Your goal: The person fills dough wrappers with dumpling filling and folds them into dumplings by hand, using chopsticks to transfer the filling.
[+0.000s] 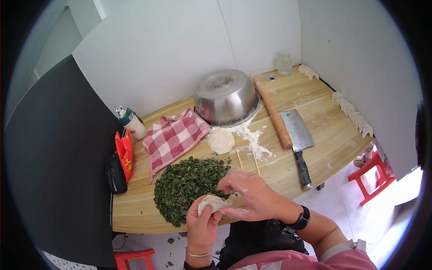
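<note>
My left hand point(201, 225) is closed around a folded dumpling point(211, 204) of pale dough, with the thumb lying across its front. Just to the right is my right hand point(252, 193), dusted with flour, its thumb at the dumpling's edge and its index finger raised apart from the thumb. Behind both hands lies a large heap of chopped green leaves point(186, 184). A round flat dough wrapper point(221, 140) rests beyond the heap. Two chopsticks point(256, 163) point away from me, their near ends partly hidden by my right hand.
An upturned metal basin point(225, 96) stands at the back beside a checked cloth point(175, 137). Rolling pin point(272, 112) and cleaver point(297, 130) lie to the right. Finished dumplings point(353, 112) line the right edge. A bottle point(132, 122), red item point(124, 153) and jar point(284, 63) stand around.
</note>
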Demonstrator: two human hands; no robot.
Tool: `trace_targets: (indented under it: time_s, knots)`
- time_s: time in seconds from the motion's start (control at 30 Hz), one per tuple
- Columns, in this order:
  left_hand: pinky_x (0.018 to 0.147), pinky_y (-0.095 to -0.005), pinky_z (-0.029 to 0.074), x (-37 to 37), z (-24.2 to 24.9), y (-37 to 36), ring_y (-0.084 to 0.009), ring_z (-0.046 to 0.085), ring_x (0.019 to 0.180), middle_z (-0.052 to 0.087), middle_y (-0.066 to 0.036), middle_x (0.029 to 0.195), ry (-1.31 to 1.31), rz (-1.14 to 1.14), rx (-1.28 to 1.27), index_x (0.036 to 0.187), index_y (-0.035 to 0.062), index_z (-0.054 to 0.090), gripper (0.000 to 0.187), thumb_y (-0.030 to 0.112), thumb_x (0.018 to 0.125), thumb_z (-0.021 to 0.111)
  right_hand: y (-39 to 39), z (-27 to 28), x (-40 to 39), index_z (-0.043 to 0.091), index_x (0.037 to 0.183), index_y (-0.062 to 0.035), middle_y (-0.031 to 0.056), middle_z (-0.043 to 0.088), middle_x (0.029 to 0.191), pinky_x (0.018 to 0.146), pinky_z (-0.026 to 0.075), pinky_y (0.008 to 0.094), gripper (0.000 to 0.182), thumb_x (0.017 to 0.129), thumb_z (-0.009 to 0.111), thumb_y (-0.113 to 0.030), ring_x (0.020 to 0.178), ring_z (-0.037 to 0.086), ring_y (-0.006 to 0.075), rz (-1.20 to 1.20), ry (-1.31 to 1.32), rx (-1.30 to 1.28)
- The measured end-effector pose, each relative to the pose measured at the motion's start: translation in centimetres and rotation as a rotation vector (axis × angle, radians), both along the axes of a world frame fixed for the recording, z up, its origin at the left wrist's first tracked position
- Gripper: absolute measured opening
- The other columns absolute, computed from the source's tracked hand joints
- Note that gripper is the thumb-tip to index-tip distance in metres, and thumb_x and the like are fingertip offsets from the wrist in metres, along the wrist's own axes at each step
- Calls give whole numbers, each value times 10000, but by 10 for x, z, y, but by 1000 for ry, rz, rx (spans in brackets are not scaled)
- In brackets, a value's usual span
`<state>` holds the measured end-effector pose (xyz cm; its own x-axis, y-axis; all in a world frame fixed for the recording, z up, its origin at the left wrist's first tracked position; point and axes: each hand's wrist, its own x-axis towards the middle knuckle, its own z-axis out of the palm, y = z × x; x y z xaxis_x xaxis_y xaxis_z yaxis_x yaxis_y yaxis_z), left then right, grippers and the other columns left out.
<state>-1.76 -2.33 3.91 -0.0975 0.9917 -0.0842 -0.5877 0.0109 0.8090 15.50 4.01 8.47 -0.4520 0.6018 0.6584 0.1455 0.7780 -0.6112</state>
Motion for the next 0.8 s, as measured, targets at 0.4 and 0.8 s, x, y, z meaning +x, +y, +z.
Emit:
trace_targets:
  time_s: [0.4, 0.8]
  knots:
    - [574, -254, 436, -17, 0, 1, -121, 522, 615, 623, -166, 902, -58, -182, 131, 1067, -26, 524, 358, 204, 850, 693, 1, -11, 11, 519, 783, -63, 89, 522, 717, 627, 420, 402, 309, 809, 688, -321, 741, 518, 307, 300, -74, -125]
    - [605, -220, 477, -17, 9, 0, -142, 579, 705, 623, -166, 986, 64, -167, 158, 1072, -31, 543, 377, 174, 808, 719, -5, -8, 7, 536, 810, -43, 92, 505, 734, 605, 423, 416, 161, 841, 632, -169, 707, 512, 307, 299, -74, 25]
